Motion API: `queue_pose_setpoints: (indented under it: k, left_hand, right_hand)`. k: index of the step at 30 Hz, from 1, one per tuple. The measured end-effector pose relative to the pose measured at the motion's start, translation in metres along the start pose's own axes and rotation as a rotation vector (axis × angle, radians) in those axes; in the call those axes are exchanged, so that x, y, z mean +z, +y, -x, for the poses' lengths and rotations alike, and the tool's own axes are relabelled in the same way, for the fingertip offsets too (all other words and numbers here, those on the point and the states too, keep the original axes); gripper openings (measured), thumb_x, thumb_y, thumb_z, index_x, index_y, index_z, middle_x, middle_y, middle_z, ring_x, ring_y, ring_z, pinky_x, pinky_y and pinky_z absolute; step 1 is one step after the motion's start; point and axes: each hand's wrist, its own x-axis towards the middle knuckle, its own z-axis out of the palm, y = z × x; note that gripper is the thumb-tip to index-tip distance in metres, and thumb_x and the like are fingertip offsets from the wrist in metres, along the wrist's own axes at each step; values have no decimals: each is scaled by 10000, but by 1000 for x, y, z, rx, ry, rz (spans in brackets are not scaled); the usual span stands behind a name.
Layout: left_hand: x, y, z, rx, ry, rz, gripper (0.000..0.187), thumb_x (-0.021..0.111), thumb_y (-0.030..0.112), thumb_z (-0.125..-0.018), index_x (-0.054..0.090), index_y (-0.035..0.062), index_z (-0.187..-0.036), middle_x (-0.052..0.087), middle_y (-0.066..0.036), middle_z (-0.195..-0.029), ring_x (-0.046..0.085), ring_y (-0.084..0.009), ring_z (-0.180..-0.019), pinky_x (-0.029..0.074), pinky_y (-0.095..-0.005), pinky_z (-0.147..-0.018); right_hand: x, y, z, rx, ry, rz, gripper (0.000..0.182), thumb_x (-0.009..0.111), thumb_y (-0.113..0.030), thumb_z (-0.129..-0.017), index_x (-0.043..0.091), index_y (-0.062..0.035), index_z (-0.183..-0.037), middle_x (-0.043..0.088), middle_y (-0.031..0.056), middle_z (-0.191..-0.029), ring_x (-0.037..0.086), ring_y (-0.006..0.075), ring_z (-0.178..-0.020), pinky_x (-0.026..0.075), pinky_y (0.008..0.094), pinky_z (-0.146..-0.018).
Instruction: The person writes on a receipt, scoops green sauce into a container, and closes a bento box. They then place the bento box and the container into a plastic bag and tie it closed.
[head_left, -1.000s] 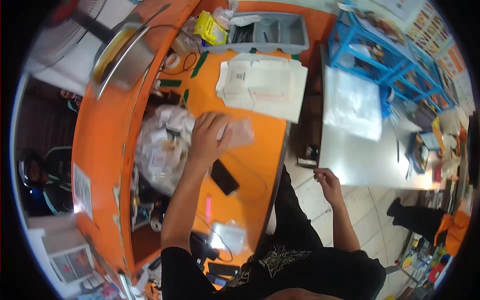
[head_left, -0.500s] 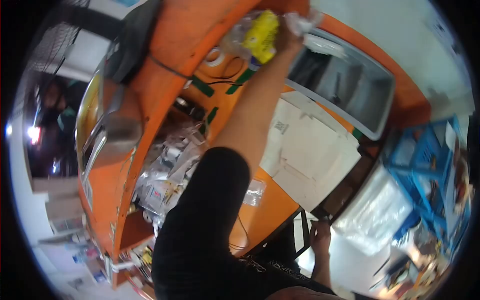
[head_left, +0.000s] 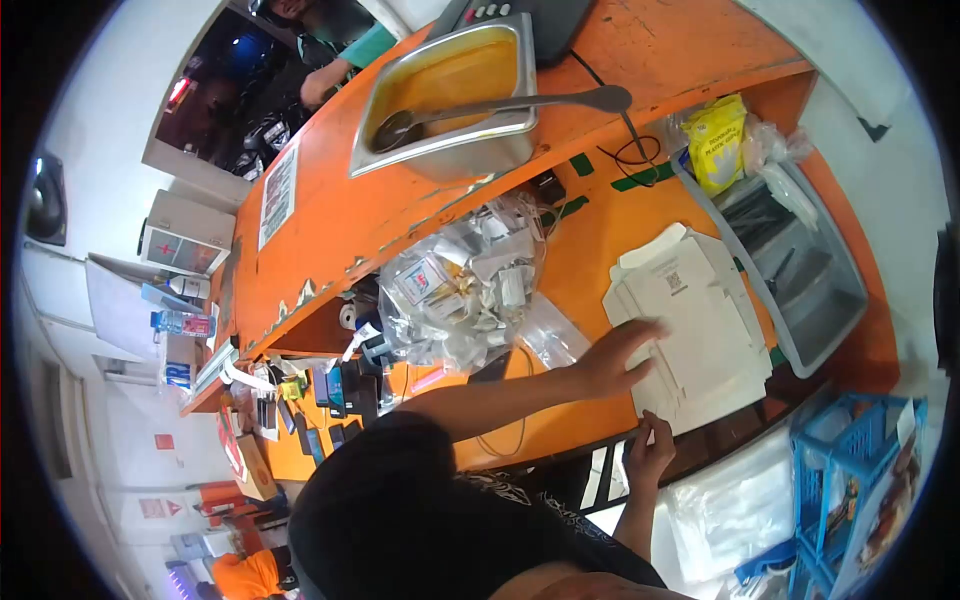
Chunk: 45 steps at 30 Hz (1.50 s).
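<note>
A stack of flat, cream cardboard box blanks (head_left: 700,330), printed with a QR code, lies on the orange counter. My left hand (head_left: 615,362) is over the near left part of the stack, thumb and fingers apart and slightly blurred, with nothing visible in it. Close to the stack's near corner, by the counter edge, is my right hand (head_left: 652,450). Its fingers are curled together, and I cannot tell what, if anything, they hold. Left of the stack lie a clear plastic bag (head_left: 556,332) and a pile of small packets in clear plastic (head_left: 470,285).
A grey divided bin (head_left: 835,305) holds dark utensils, beside a yellow glove packet (head_left: 717,145). On the raised shelf sits a metal pan (head_left: 515,150) of yellow-orange content with a ladle (head_left: 500,107). Blue crates (head_left: 850,450) stand at right. A person (head_left: 340,60) is beyond the shelf.
My left hand has come back from beside the yellow packet and bin to over the cardboard. My right hand stays near the counter edge. The view has swung left.
</note>
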Motion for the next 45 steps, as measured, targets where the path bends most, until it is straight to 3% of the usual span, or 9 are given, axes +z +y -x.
queue_pose_setpoints:
  k: [6,16,20,22,24,28,30,33,45]
  left_hand:
    - [-89,15,230,-179,-702,-245,169,564,201,-906,622,109,-1036,620,-98,-1042,587,-299,-1010,472,-434,-860]
    - [-34,-8,386,-97,-381,-403,458,631,187,-778,509,32,-1191,504,-193,-1192,497,-374,-1141,427,-467,-941]
    - [-26,-15,409,11,-152,-399,504,630,152,-774,484,22,-1239,468,-212,-1243,439,-399,-1191,372,-487,-1010]
    - [-26,-31,419,80,-146,-386,515,625,137,-781,479,19,-1260,465,-214,-1265,437,-397,-1201,363,-489,-1024]
    - [-32,-30,423,119,-120,-415,525,618,118,-792,478,15,-1288,464,-218,-1301,429,-398,-1226,349,-491,-1046]
    - [-25,-23,416,163,-199,-510,578,648,186,-806,464,-3,-1321,475,-254,-1316,419,-437,-1245,341,-501,-1054]
    - [-23,-25,419,345,-82,-503,492,615,228,-858,515,-11,-1276,546,-255,-1234,485,-418,-1190,386,-483,-1011]
    - [11,-15,386,511,-173,-399,473,598,249,-873,525,-7,-1264,556,-245,-1218,498,-401,-1173,392,-472,-1000]
    - [238,76,399,543,-898,-441,435,530,333,-935,564,5,-1218,597,-205,-1157,548,-335,-1103,419,-431,-958]
  right_hand:
    - [2,-33,59,9,70,-20,142,604,-8,-874,665,2,-1001,666,129,-839,652,214,-738,514,309,-680]
    - [-15,40,262,84,344,407,216,627,3,-823,654,-44,-1032,592,99,-834,582,230,-692,496,329,-654]
    - [-23,42,337,56,346,607,294,630,-6,-796,641,-65,-1084,559,146,-1011,566,310,-890,480,414,-773]
    - [-23,32,372,295,425,599,298,645,-8,-785,643,-68,-1077,555,162,-1090,566,343,-969,483,431,-811]
    - [-23,-8,395,168,471,739,304,633,-4,-794,641,-74,-1090,567,169,-1147,563,350,-1049,484,417,-866]
    - [3,31,506,885,425,123,337,655,-242,-842,654,-49,-1118,641,189,-1085,636,328,-970,504,417,-861]
    - [33,45,574,1138,302,147,467,587,-446,-882,671,-47,-1111,659,184,-1114,667,304,-923,521,400,-834]
    - [58,19,645,1392,294,-120,477,569,-450,-891,651,-49,-1137,650,176,-1134,659,302,-943,514,402,-848]
    - [50,-20,848,1413,1220,-883,520,499,-466,-929,574,-55,-1239,616,145,-1218,630,297,-1024,489,413,-901]
